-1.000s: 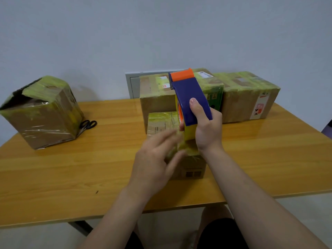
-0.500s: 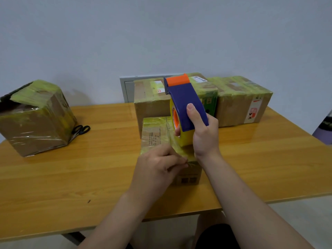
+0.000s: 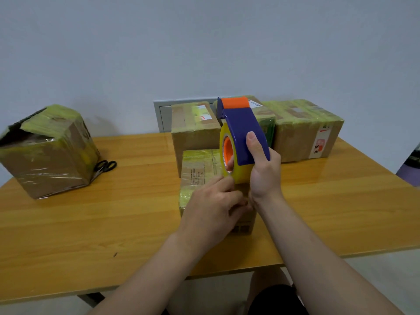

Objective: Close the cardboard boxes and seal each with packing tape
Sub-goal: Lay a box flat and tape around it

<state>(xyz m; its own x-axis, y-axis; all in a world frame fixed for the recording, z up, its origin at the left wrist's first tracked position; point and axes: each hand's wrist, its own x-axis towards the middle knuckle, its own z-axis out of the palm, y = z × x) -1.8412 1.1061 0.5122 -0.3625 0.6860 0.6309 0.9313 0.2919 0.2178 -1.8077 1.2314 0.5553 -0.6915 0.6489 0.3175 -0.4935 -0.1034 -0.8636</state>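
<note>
Just under the fingers of both hands stands the small box (image 3: 200,171), the one being sealed, on the table (image 3: 113,223). The right hand (image 3: 264,176) grips the tape dispenser (image 3: 243,130) upright above it. Its thumb lies flat on the blue cover and the other fingers curl into the orange core, I think so that the roll cannot turn freely. The left hand (image 3: 211,210) has its fingers curled and pressed together at the low edge of the packing tape (image 3: 243,176). They pinch what seems to be the free end, which is too thin to see. Probably it must be pulled onto the box top. Beyond the fingertips, taped boxes (image 3: 193,128) wait near the wall. The black print on the small box and the red and white sticker (image 3: 321,143) on the far right one are too small to read.
</note>
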